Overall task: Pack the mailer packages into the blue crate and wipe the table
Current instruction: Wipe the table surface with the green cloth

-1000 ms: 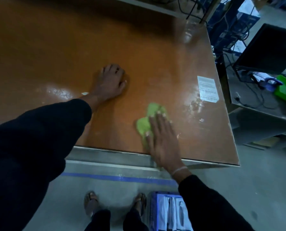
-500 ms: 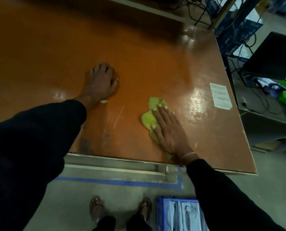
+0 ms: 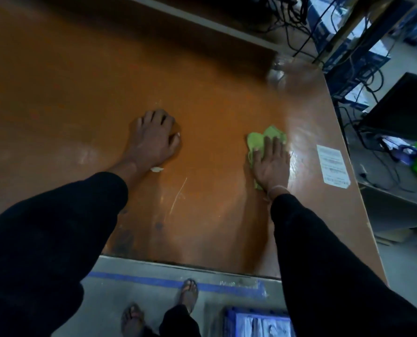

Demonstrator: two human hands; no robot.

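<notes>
Cloth (image 3: 265,139) farther out; label (image 3: 333,170) unreadable

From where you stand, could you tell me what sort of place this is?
Probably a warehouse packing station: a worn orange worktable bearing a shipping label, a blue crate of mailer packages on the taped concrete floor, and cabled equipment racks.

My view is dim and grainy overall, with the brightest daylight coming in at the upper right of the frame and a pale glare streaking the glossy table (image 3: 202,98) around the white label (image 3: 332,167) at right of centre. The upper left sinks into brown shadow under a dark band along the top, and both black sleeves (image 3: 47,239) at the bottom read as near-featureless black. Straight edges bow outward toward the corners, and a smeared, blurred patch sits on the table's far right corner at upper right.
</notes>
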